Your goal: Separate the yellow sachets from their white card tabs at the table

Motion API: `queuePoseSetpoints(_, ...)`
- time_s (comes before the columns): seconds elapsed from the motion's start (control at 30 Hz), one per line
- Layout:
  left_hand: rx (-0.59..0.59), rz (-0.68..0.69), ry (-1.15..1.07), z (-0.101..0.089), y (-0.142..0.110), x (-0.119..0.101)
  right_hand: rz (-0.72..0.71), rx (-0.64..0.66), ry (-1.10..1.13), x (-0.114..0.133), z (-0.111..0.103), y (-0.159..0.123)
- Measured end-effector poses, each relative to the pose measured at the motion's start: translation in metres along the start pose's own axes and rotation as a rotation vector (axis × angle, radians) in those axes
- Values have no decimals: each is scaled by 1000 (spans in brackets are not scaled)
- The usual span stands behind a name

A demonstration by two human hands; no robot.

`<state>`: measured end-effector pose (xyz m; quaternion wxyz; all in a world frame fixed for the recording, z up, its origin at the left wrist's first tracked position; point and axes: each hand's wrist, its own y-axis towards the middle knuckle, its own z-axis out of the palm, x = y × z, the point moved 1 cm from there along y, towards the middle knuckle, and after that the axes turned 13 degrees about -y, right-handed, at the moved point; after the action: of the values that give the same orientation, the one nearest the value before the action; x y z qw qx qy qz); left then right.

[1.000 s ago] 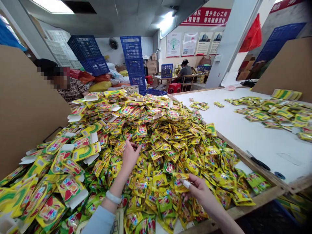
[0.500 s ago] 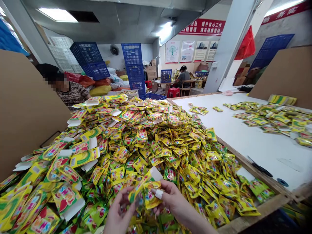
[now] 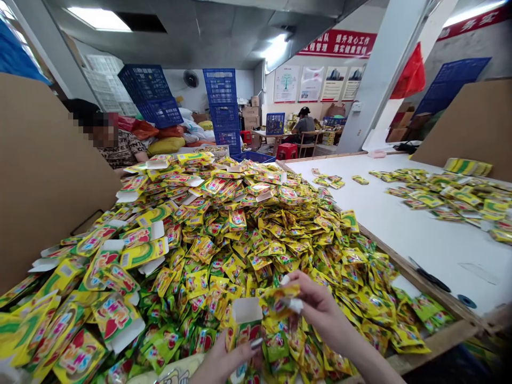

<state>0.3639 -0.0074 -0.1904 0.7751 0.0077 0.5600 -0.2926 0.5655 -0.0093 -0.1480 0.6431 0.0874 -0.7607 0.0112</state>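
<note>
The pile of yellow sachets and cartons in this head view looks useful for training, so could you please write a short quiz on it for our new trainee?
1. True or false: the right hand pinches a yellow sachet.
2. What does the left hand hold? A: nothing; B: a white-flapped carton; C: a pair of scissors.
3. Fill in the colour: the stacked crates beyond the pile are ____.

Key: 1 true; 2 B; 3 blue.
</note>
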Motion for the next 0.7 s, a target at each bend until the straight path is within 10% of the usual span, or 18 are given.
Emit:
queuePoseSetpoints(0.2,104,-82,-190,16,-3,-4,-43,-50,92,0,13,17)
queuePoseSetpoints(0.7,302,-102,67,13,1,6,-395,536,-1008,44,7,4)
